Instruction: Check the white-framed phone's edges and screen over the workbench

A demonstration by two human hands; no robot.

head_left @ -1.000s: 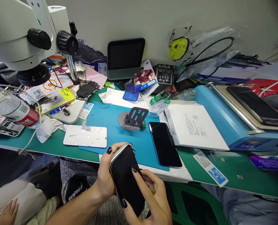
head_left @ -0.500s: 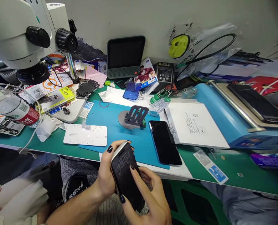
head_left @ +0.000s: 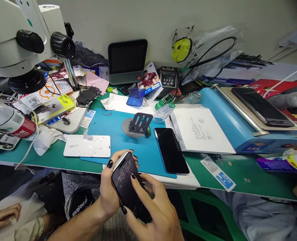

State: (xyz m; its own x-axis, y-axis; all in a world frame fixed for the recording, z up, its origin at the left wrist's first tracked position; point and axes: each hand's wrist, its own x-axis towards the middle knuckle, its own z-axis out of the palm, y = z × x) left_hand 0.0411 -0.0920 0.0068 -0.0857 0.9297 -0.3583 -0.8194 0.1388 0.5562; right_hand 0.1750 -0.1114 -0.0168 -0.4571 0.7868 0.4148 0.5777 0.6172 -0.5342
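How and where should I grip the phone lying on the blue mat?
Probably across its near half, holding both long edges, from above and the near side. The phone lies flat, screen up, short end facing you; the white box sits close along the far half of its right edge.

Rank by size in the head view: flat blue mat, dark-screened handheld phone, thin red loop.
1. Flat blue mat
2. Dark-screened handheld phone
3. Thin red loop
Nearness may enlarge the phone.

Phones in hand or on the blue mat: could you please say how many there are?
2: a lit phone held in the left hand; a dark phone across the right edge of the blue mat. None seems hidden.
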